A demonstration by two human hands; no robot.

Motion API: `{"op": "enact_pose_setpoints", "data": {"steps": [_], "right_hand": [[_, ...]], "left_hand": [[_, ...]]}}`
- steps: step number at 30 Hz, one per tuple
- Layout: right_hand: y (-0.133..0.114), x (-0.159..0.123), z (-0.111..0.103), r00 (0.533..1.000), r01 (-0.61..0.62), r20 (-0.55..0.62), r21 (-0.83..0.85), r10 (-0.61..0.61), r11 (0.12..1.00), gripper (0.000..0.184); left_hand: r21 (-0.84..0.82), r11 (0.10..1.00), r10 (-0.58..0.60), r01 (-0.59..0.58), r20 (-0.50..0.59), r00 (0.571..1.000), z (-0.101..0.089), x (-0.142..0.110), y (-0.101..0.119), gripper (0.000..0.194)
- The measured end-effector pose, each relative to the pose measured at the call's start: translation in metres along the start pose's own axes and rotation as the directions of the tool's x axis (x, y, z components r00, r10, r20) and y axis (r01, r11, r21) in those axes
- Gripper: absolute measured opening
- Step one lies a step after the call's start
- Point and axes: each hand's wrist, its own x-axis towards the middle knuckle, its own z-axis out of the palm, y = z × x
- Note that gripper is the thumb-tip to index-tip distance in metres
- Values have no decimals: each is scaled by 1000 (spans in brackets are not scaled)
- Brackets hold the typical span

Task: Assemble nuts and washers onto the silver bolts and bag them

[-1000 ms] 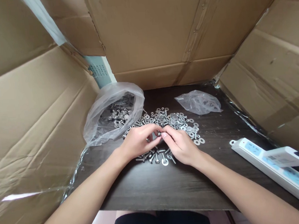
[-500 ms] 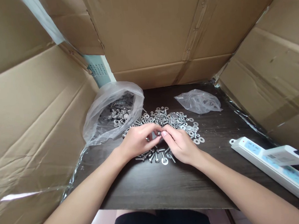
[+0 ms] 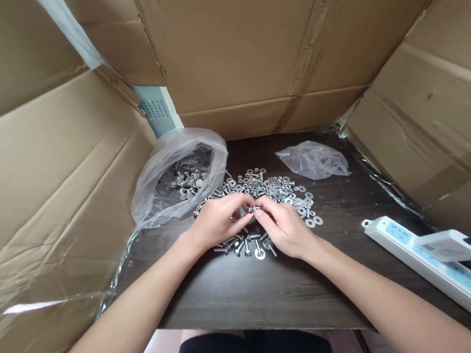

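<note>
Between the fingertips of both hands is a small metal bolt (image 3: 253, 209), partly covered by the fingers. My left hand (image 3: 221, 217) pinches its left end between thumb and forefinger. From the other side, my right hand (image 3: 284, 226) has its thumb and forefinger closed on the bolt's right end. Whether a nut or washer sits on it is too small to tell. Behind and under the hands spreads a pile of loose washers (image 3: 277, 186), nuts and bolts. Several bolts (image 3: 247, 247) lie just in front of the hands, one across a large washer (image 3: 260, 254).
An open plastic bag (image 3: 155, 197) with bolt assemblies inside stands at the left. A smaller clear bag (image 3: 314, 159) lies at the back right. On the right is a white power strip (image 3: 434, 274) with a plugged-in adapter (image 3: 451, 245). Cardboard walls (image 3: 240, 44) surround the dark tabletop (image 3: 246, 296).
The fingers of my right hand have parted slightly, so more of the bolt shows between the hands. Both hands stay in nearly the same place.
</note>
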Motion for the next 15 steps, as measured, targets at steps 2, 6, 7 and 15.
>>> {"op": "enact_pose_setpoints", "data": {"steps": [2,6,7,15], "right_hand": [[0,0,0,1000,0,3,-10,0,1000,22],[0,0,1,1000,4,-4,-17,-4,1000,21],[0,0,1,1000,5,-7,-16,-5,1000,22],[0,0,2,1000,13,-7,-19,-14,1000,23]], "left_hand": [[0,1000,1,-1,-2,1000,0,0,0,14],[2,1000,11,-11,-7,1000,0,0,0,13],[3,1000,12,-12,-6,1000,0,0,0,13],[-2,1000,5,-5,-9,1000,-1,0,0,12]]}}
